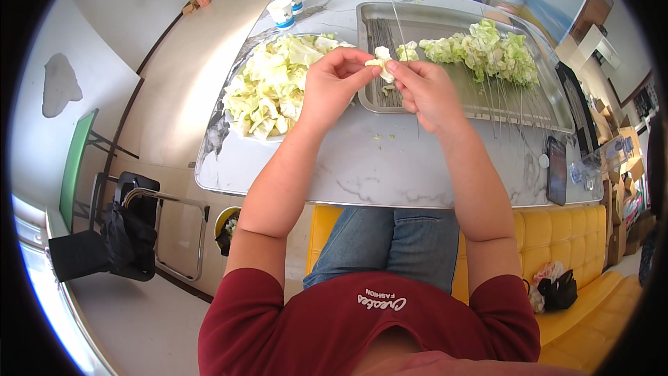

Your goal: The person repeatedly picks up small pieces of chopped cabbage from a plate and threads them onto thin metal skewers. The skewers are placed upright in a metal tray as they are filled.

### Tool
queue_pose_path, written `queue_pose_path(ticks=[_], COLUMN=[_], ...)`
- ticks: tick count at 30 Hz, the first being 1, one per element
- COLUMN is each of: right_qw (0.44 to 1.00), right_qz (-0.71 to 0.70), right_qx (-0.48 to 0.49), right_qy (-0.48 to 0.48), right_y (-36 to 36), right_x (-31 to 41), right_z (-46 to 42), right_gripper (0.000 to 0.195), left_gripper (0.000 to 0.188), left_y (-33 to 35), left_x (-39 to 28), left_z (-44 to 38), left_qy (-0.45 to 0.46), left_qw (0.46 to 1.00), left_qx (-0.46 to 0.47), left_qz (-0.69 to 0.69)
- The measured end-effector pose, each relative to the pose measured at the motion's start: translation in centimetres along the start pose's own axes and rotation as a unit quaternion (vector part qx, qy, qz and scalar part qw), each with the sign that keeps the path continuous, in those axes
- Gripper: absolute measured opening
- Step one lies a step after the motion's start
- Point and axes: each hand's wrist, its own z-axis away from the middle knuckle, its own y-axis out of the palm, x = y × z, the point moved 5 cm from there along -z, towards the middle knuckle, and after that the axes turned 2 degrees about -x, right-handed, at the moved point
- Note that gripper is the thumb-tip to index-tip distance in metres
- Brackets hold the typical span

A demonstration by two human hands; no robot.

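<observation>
Both hands meet over the tray's near left corner. My left hand (331,83) pinches one side of a pale cabbage leaf piece (385,67) between thumb and fingers. On its other side, my right hand (430,91) grips the same piece, and a long thin metal skewer (395,8) runs through the curled fingers of that hand. Another leaf piece (408,51) overlaps the skewer; whether it is threaded on I cannot tell. In the steel tray (454,89) lie a bundle of bare skewers (381,34) and several skewers loaded with cabbage (490,55).
Left of the tray, torn cabbage leaves (276,81) heap over a round dish. Two paper cups (282,13) stand behind it. A phone (557,169), a white cap (544,161) and a clear plastic bottle (603,159) are at the right. A bin (224,222) stands below the table's left side.
</observation>
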Motion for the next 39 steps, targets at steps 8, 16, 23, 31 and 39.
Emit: queue_pose_path(ticks=[8,16,23,31,39], right_qw=[0.997,0.998,0.999,0.999,0.987], right_qz=[-0.073,-0.058,-0.044,-0.013,-0.134], right_qx=[0.022,-0.004,-0.001,0.034,0.085], right_qy=[0.025,0.025,0.002,0.000,0.039], right_y=[0.7,0.3,0.2,0.7,0.2], right_x=[0.0,-0.2,-0.3,-0.4,-0.3], right_z=[0.3,0.3,0.0,0.1,0.0], right_gripper=[0.021,0.022,0.022,0.023,0.019], left_gripper=[0.024,0.028,0.023,0.020,0.011], left_y=[1.2,1.8,1.0,0.7,0.7], left_x=[-1.7,-2.1,-1.6,0.3,-1.7], left_z=[1.6,2.0,1.3,0.4,1.2], left_qy=[0.307,0.363,0.226,-0.030,0.184], left_qw=[0.904,0.853,0.948,0.998,0.960], left_qx=[-0.083,-0.061,-0.033,0.031,-0.052], left_qz=[-0.287,-0.371,-0.222,0.050,-0.207])
